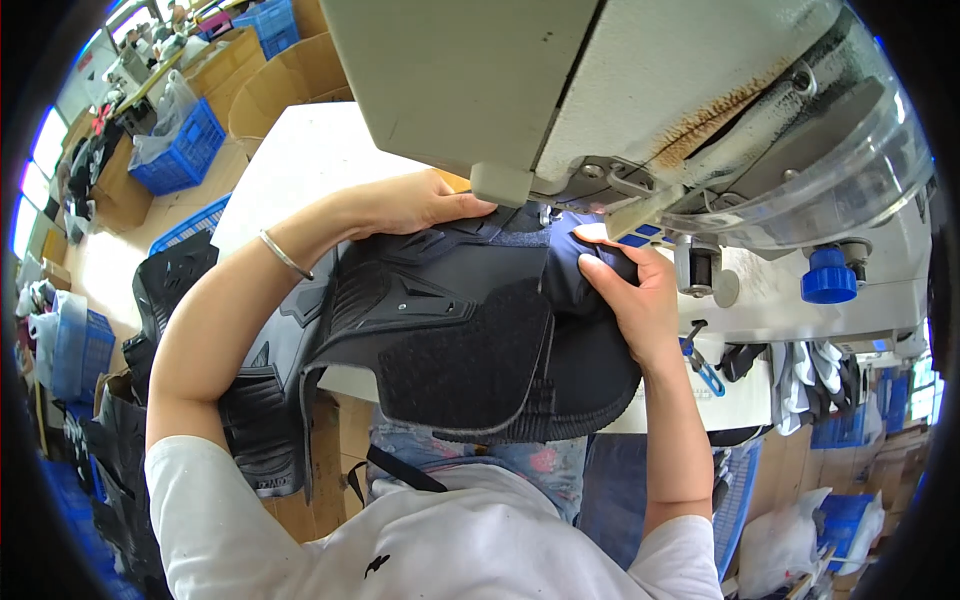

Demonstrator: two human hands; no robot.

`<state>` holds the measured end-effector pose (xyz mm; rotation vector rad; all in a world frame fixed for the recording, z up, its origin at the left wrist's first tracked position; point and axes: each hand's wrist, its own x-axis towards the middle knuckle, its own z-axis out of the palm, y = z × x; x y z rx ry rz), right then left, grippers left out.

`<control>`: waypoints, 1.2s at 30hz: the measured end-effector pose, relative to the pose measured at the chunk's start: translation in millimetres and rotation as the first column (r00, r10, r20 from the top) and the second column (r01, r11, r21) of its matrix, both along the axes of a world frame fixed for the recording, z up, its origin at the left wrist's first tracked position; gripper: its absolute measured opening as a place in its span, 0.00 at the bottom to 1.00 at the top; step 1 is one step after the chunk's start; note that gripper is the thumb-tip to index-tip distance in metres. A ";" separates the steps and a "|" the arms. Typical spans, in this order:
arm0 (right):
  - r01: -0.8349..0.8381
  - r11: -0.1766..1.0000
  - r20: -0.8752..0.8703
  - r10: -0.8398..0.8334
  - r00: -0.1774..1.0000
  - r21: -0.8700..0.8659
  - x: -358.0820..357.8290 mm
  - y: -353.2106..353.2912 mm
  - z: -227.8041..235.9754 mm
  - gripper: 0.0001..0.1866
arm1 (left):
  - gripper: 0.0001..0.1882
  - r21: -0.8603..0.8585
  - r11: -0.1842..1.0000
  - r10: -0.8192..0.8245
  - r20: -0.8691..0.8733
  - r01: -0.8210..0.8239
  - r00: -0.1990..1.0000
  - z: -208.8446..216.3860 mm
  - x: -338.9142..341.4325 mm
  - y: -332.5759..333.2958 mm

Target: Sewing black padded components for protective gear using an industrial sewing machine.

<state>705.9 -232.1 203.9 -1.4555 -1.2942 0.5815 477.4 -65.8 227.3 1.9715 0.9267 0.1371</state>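
A black padded protector (465, 355) with ridged moulded plates lies across the sewing machine's bed and droops over its near edge. My left hand (405, 203) grips its far edge, thumb stretched toward the needle area; the machine head hides the other fingertips. On the opposite side, my right hand (642, 295) pinches a dark fabric flap (575, 280) of the protector between thumb and fingers, right beside the needle area. A bluish strip (520, 239) runs along the far edge between both hands. The sewing machine's head (470, 80) covers the stitching point.
Blue-handled thread snips (708, 372) hang by the table's right part. A blue knob (828, 275) sticks out of the machine. More black moulded pieces (165, 290) are at the left. Blue crates (185, 150) and cardboard boxes (285, 85) stand behind. White and black gloves (815, 380) hang at the right.
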 end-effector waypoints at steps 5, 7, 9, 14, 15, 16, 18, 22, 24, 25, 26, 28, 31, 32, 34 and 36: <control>0.018 0.994 0.056 -0.012 0.998 -0.111 -0.8 -5.8 7.1 0.14 | 0.30 0.415 0.910 -0.069 0.211 -0.026 0.975 2.7 -1.6 -9.7; 0.004 0.996 0.014 -0.002 1.000 -0.090 -3.9 -6.0 11.7 0.13 | 0.31 0.508 0.856 -0.093 0.338 -0.098 0.936 7.6 -0.8 -13.0; -0.015 0.997 -0.027 0.013 1.000 -0.069 -8.5 -6.1 15.7 0.13 | 0.32 0.430 0.902 0.028 0.041 -0.043 0.999 13.3 -2.5 -10.9; -0.052 0.998 -0.062 0.050 0.997 -0.027 -15.7 -8.3 18.5 0.12 | 0.32 0.486 0.871 0.015 0.111 -0.067 0.994 1.0 -6.9 -7.8; -0.062 0.998 -0.057 0.061 0.997 -0.016 -14.8 -8.2 17.8 0.13 | 0.32 0.504 0.861 0.002 0.137 -0.071 0.991 -2.6 -5.0 -6.7; -0.065 0.998 -0.060 0.064 0.996 -0.016 -12.3 -7.2 16.1 0.13 | 0.32 0.503 0.861 0.005 0.135 -0.073 0.991 -5.3 -2.8 -5.2; -0.059 0.998 -0.025 0.059 0.998 0.008 -13.4 -6.8 16.9 0.13 | 0.32 0.488 0.869 0.018 0.139 -0.085 0.990 -7.2 -3.2 -4.7; -0.067 0.998 -0.034 0.068 0.997 0.004 -13.6 -5.2 19.6 0.14 | 0.32 0.483 0.873 -0.020 0.187 -0.074 0.982 -9.7 -3.5 -1.6; -0.041 0.998 0.002 0.041 0.999 0.044 -9.2 -2.0 14.8 0.17 | 0.32 0.482 0.873 0.002 0.157 -0.078 0.988 -4.7 -2.2 -4.2; -0.039 0.998 0.002 0.039 0.999 0.045 -6.5 -2.3 16.2 0.17 | 0.32 0.482 0.873 0.000 0.157 -0.077 0.988 -4.0 -1.2 -5.2; -0.022 1.000 0.078 0.021 0.997 0.022 -3.7 -2.1 18.1 0.16 | 0.32 0.478 0.875 0.012 0.144 -0.081 0.989 -3.8 -1.4 -6.1; -0.004 1.000 0.151 0.004 0.989 0.001 -2.2 -0.8 20.1 0.16 | 0.32 0.474 0.877 0.025 0.129 -0.083 0.991 -4.3 -2.1 -4.1; 0.060 0.998 0.228 -0.066 0.971 0.034 -2.6 -0.6 21.4 0.16 | 0.33 0.496 0.865 0.027 0.108 -0.077 0.994 -10.4 -1.2 1.5; 0.063 0.997 0.202 -0.070 0.977 0.038 -2.5 0.2 20.5 0.16 | 0.33 0.496 0.865 -0.001 0.154 -0.076 0.988 -14.1 0.4 3.2; 0.068 0.997 0.173 -0.074 0.982 0.043 -3.9 1.6 18.9 0.16 | 0.33 0.496 0.865 -0.030 0.196 -0.073 0.980 -18.0 0.6 7.4; 0.078 0.994 0.162 -0.091 0.983 0.080 -4.2 1.2 17.8 0.16 | 0.34 0.451 0.890 0.020 0.115 -0.070 0.993 -18.1 2.2 7.8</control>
